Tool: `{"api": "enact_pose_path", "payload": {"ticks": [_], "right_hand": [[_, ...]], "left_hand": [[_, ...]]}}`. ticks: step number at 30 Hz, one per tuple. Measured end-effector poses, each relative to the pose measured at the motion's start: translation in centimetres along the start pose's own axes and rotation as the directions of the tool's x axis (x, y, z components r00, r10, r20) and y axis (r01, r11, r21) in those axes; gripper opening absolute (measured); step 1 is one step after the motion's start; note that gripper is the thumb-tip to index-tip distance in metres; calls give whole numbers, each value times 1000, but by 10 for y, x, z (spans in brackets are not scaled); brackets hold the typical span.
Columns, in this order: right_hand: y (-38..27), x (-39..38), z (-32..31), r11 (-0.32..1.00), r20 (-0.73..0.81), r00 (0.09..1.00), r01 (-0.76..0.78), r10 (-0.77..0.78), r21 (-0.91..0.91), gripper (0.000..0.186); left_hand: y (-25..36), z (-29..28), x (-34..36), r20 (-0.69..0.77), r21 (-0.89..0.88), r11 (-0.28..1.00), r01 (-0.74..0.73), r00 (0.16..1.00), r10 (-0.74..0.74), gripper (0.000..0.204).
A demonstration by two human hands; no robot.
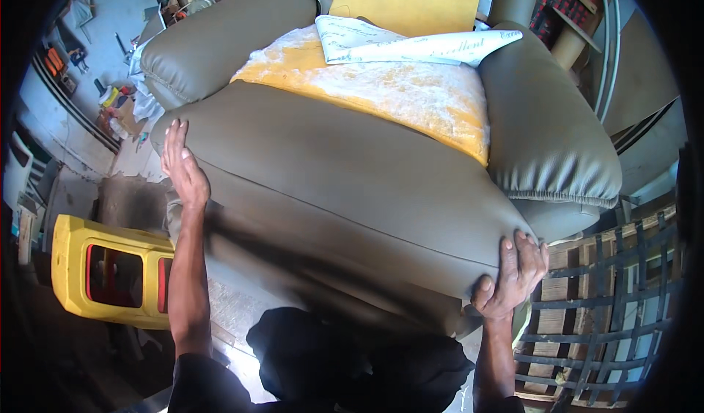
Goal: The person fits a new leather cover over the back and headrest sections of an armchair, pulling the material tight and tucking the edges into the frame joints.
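Note:
A brown padded front section (345, 164) of an armchair spans the middle of the view. My left hand (184, 165) rests against its left end, fingers stretched out. My right hand (511, 270) lies on its front right corner with fingers apart and slightly bent. Behind the section is yellow foam (433, 116) with white patches, with a printed white sheet (389, 50) folded over its back. Plump brown armrests (550, 134) flank the foam, the left one (220, 43) reaching farther back. The underside at the front is shadowed.
A yellow plastic piece (73, 266) with red-edged openings is at the lower left. A wooden frame with black webbing (594, 303) stands at the right. Yellow board (403, 2) is behind the chair. Assorted items (121, 109) lie at the upper left, and panels (638, 76) lean at the right.

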State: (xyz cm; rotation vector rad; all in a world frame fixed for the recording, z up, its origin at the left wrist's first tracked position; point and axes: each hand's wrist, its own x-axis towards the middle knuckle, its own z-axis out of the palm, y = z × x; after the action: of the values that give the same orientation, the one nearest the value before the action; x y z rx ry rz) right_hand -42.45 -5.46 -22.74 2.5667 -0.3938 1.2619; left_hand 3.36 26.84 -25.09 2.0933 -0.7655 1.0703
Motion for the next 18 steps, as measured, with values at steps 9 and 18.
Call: {"api": "enact_pose_path", "payload": {"ticks": [9,18], "right_hand": [[35,-23,13,972,9,973,229,-229,-56,61],[-70,19,-27,940,244,938,294,-248,-175,56]], "left_hand": [[-72,0,14,-204,-13,999,-39,978,36,46],[70,-25,-33,133,-116,971,-209,966,224,58]]}}
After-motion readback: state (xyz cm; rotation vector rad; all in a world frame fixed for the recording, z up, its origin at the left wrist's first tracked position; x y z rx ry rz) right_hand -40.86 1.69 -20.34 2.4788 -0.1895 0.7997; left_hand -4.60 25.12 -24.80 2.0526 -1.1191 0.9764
